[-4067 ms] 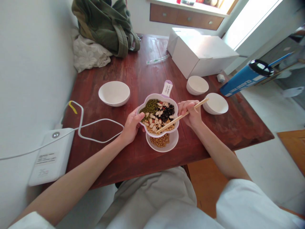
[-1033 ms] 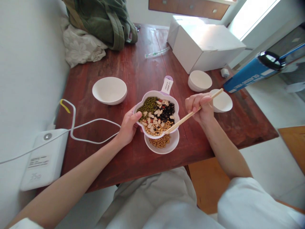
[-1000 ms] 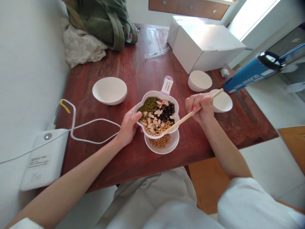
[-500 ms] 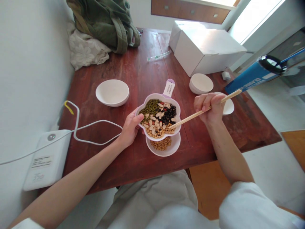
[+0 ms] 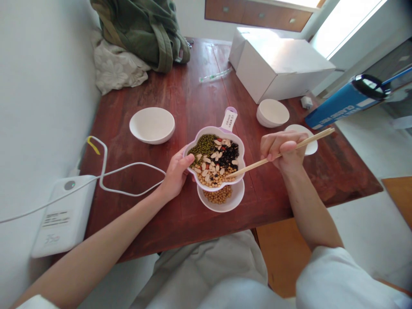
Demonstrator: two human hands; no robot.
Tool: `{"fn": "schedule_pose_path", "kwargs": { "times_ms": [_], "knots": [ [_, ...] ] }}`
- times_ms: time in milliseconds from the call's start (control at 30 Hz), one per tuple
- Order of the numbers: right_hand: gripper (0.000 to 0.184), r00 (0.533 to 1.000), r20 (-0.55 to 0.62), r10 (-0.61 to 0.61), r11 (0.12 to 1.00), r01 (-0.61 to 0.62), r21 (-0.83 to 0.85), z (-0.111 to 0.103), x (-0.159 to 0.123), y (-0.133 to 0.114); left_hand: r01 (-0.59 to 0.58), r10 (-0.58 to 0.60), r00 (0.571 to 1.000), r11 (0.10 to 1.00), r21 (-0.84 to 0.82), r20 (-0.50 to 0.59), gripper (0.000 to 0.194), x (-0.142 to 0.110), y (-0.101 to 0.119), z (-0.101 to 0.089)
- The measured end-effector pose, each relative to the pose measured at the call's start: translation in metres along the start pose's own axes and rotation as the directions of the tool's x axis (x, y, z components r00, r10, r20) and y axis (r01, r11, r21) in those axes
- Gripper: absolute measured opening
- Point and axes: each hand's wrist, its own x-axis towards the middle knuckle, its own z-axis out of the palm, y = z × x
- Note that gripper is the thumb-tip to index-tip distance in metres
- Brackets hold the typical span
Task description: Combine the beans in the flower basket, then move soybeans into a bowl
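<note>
My left hand [image 5: 175, 174] grips the left rim of a lilac flower-shaped bowl [image 5: 237, 177] filled with green, black and yellow beans and pale seeds. The bowl is held tilted over a white bowl [image 5: 236, 200] that holds yellow soybeans [image 5: 219, 195]. My right hand [image 5: 283, 148] is closed on a pair of wooden chopsticks [image 5: 257, 163], whose tips rest among the yellow beans at the lilac bowl's near right edge.
Three more white bowls stand on the red wooden table [image 5: 193, 103]: one at the left [image 5: 152, 125], two at the right [image 5: 272, 113] [image 5: 309, 143]. A white box [image 5: 280, 68], a green bag [image 5: 144, 30], a blue tube [image 5: 341, 105] and a white device [image 5: 61, 214] with its cable surround them.
My right hand has shifted right and lowered, laying the chopsticks flatter, while their tips stay in the yellow beans. My left hand keeps holding the lilac bowl.
</note>
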Motion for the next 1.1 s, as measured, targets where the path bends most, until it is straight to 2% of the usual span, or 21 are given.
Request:
{"fn": "schedule_pose_path", "kwargs": {
  "times_ms": [267, 533, 667, 967, 1100],
  "knots": [
    [0.062, 1.000, 0.017, -0.004, 1.000, 0.004, 0.024, 0.0003, 0.0033, 0.0001, 0.002, -0.002, 1.000, 1.000, -0.003, 0.001, 0.057, -0.0001, 0.0019, 0.0033],
    [0.068, 0.997, -0.072, -0.033, 0.993, 0.041, 0.108, 0.0007, 0.0036, 0.0017, 0.004, -0.004, 1.000, 1.000, 0.011, -0.007, 0.058, -0.0003, 0.0027, 0.0034],
    [0.066, 0.994, -0.111, -0.021, 0.997, 0.028, 0.069, 0.0026, 0.0032, 0.0028, 0.000, 0.000, 1.000, 1.000, 0.008, -0.015, 0.057, -0.0002, 0.0023, 0.0032],
    [0.056, 0.999, 0.011, 0.044, 0.998, -0.044, 0.034, 0.0035, -0.0030, 0.0035, 0.008, -0.008, 1.000, 1.000, 0.003, -0.010, 0.060, -0.0001, 0.0030, 0.0044],
    [0.059, 0.999, 0.004, 0.039, 0.999, -0.039, 0.033, 0.0037, -0.0020, 0.0048, 0.005, -0.005, 1.000, 1.000, 0.008, 0.002, 0.059, -0.0003, 0.0026, 0.0041]
  ]
}}
